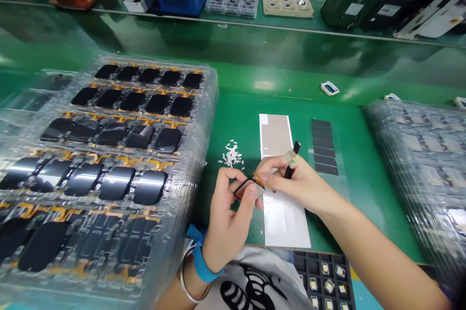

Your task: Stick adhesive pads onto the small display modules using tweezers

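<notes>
**Panel pinched, pen tool up, live over the white sheet**

The left hand (227, 220) grips a small black display panel (249, 188) between thumb and fingers, and the right hand (302, 186) clasps a black pen-shaped tool (291, 162), its fingers at the panel's orange flex cable (264, 181). A white paper sheet (286, 220) lies beneath. A slip or hard tug could crease that flex. Just left, a transparent blister tray stack (209, 106) hems the hands in; to the right, a strip of green bench mat (364, 203) gives room before a wrapped stack of trays (411, 169).
</notes>
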`<state>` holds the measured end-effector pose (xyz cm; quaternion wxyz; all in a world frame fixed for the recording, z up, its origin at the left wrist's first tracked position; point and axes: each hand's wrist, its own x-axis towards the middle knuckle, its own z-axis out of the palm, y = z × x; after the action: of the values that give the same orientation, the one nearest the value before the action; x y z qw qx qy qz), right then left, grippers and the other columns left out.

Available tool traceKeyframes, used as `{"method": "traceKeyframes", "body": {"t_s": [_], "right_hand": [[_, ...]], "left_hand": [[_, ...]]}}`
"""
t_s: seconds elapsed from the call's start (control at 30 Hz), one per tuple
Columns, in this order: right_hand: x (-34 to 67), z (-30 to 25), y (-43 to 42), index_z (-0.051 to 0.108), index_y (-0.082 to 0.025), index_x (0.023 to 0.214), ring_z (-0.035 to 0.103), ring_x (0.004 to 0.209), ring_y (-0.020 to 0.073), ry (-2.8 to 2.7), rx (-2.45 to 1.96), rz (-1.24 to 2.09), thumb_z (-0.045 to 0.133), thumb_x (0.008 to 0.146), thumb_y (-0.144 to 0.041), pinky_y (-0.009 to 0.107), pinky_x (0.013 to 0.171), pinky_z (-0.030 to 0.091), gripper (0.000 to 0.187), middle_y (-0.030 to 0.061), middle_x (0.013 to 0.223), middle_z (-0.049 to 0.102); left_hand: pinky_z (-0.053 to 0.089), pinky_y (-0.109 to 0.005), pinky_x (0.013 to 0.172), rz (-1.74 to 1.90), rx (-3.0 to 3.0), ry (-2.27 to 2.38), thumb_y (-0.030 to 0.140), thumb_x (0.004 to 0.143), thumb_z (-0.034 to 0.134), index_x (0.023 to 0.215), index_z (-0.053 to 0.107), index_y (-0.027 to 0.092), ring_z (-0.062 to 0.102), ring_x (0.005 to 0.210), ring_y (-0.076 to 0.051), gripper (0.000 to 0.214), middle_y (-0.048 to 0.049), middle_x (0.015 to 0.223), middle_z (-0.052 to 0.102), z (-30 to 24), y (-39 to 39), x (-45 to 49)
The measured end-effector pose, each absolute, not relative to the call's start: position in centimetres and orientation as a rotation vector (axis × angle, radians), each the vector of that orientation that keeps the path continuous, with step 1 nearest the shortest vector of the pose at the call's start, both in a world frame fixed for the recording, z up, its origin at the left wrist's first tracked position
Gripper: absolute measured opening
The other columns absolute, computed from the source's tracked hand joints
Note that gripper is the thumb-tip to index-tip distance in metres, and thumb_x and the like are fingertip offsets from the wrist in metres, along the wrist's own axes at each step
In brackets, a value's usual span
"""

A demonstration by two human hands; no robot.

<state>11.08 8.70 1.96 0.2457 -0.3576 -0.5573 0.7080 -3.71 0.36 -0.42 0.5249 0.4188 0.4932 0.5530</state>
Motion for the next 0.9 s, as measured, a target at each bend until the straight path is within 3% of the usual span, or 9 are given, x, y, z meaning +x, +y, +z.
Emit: {"method": "traceKeyframes", "body": {"t_s": [0.33,0.53,0.73,0.9], "right_hand": [[11.6,1.8,8.7,0.071,-0.015,0.079,0.07,0.059,0.0125,-1.505,-0.813,2.022,0.074,0.088,-0.042,0.021,0.049,0.048,0.029,0.0037,0.071,0.075],[11.0,1.8,8.4,0.07,-0.015,0.078,0.074,0.063,0.0152,-1.37,-0.79,2.087,0.078,0.085,-0.038,0.022,0.057,0.054,0.025,0.0033,0.067,0.076],[10.6,2.1,7.6,0.07,-0.016,0.078,0.05,0.04,0.0067,-1.645,-0.932,1.653,0.072,0.09,-0.043,0.02,0.041,0.035,0.029,-0.0041,0.051,0.061],[10.6,2.4,7.4,0.072,-0.015,0.077,0.054,0.051,0.0074,-1.72,-0.981,1.46,0.07,0.09,-0.031,0.02,0.044,0.034,0.02,-0.001,0.06,0.065]], "left_hand": [[0.04,-0.017,0.053,1.298,1.046,1.176,0.039,0.106,0.051,0.098,0.041,0.025,0.049,0.057,-0.009,0.019,0.007,0.066,0.054,-0.4,0.2,-3.7],[0.038,-0.018,0.051,1.281,0.978,1.161,0.041,0.106,0.05,0.102,0.042,0.025,0.046,0.055,-0.01,0.019,0.0059,0.067,0.054,-0.7,0.2,-3.7],[0.041,-0.019,0.056,1.296,0.901,1.077,0.049,0.103,0.052,0.105,0.045,0.024,0.047,0.061,-0.011,0.027,0.0046,0.071,0.055,-0.7,-0.1,-3.8],[0.039,-0.019,0.055,1.281,0.955,1.111,0.045,0.106,0.049,0.105,0.044,0.024,0.047,0.06,-0.009,0.022,0.0059,0.071,0.051,-0.7,0.2,-3.7]]}}
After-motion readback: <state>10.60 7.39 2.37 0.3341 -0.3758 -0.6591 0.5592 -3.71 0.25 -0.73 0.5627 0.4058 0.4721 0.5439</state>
